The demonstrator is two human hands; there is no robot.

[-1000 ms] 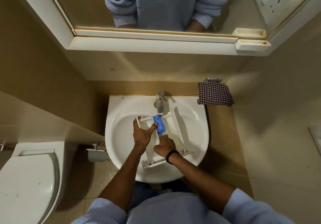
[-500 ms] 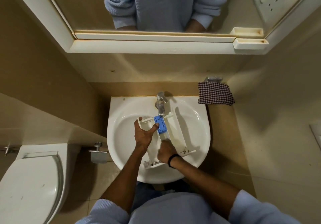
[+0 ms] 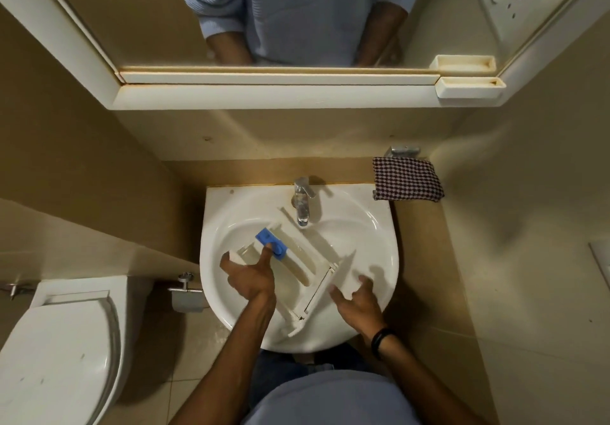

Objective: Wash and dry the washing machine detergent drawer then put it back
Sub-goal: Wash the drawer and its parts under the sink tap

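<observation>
A white detergent drawer [image 3: 307, 259] with a blue insert [image 3: 269, 239] lies slantwise in the white sink [image 3: 369, 236], its front panel toward the sink's near right. My left hand [image 3: 249, 276] grips the drawer's left rear corner, a finger resting on the blue insert. My right hand [image 3: 358, 299] holds the front panel at the drawer's near right end, fingers curled over its edge. The chrome tap [image 3: 302, 203] stands just behind the drawer; whether water is running, I cannot tell.
A checked cloth [image 3: 407, 178] hangs on a holder right of the sink. A toilet [image 3: 59, 352] with its lid shut is at the lower left, with a chrome roll holder [image 3: 186, 292] beside it. A framed mirror [image 3: 290, 15] hangs above.
The drawer has swung from nearly straight to slantwise, its blue end now to the left. My right hand left the drawer's middle and took the front panel at the right.
</observation>
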